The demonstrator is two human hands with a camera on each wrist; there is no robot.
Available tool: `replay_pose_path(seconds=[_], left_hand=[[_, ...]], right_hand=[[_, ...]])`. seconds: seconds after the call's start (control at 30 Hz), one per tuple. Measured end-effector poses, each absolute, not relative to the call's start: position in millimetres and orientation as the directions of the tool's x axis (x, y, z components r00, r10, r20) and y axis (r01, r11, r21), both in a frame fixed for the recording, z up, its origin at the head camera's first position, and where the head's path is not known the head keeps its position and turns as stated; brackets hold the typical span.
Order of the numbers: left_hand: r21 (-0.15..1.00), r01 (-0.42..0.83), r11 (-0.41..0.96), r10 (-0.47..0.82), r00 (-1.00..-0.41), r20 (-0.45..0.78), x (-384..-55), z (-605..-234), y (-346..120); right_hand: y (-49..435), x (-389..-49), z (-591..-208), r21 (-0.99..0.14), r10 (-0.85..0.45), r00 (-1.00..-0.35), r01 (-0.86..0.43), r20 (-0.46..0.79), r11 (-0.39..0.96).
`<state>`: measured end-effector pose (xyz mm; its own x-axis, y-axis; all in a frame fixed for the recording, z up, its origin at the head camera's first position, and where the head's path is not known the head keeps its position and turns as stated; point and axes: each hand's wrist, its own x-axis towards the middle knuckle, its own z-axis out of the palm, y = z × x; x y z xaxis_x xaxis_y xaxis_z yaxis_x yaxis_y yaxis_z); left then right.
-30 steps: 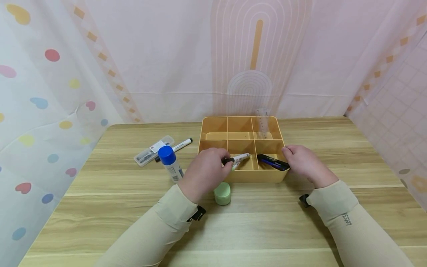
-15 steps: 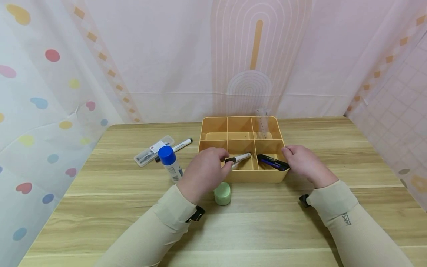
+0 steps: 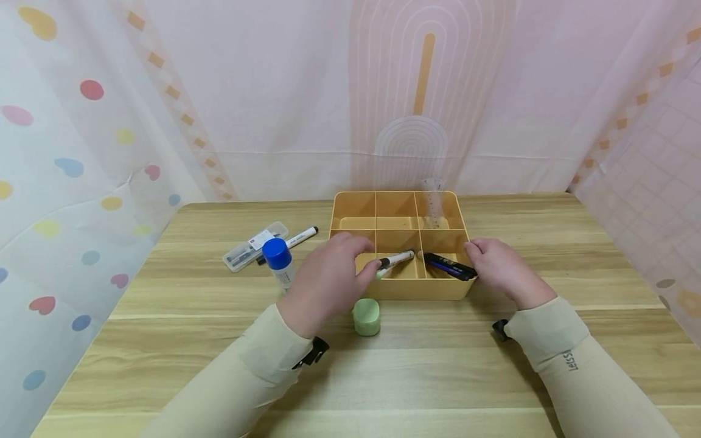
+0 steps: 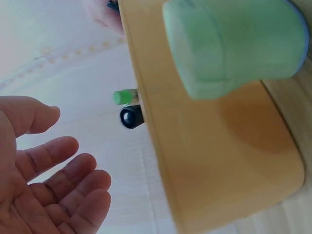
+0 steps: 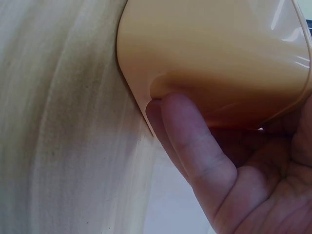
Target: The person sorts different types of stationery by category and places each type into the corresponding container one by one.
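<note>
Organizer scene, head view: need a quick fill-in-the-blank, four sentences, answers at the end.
1. The orange organizer is divided into ____ compartments.
2. The bottle has a ____ cap.
3. The clear ruler is in the organizer's back row, on the person's ____ side.
4. The left hand, its fingers apart from the organizer in the left wrist view, holds ____.

Missing words: six; blue; right; nothing.
</note>
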<state>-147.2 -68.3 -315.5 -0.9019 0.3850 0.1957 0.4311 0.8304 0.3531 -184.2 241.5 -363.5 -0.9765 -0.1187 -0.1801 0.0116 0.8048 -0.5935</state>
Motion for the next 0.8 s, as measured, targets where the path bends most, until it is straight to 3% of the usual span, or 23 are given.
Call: replay_pose_path(seconds=[0.5,0.8], left_hand=[[0.305,0.466,0.831,0.35,-0.863,0.365,-151,-270,-108],[0.331,0.388,0.86,0.286,-0.905,0.316,-166,-254,-138]], right_hand=[[242,-184,-362,-0.594,-0.122,-0.976,0.01,-0.181,0.804],[242,-183,-361,-0.594,-0.12,-0.972,0.024,-0.202,0.804]])
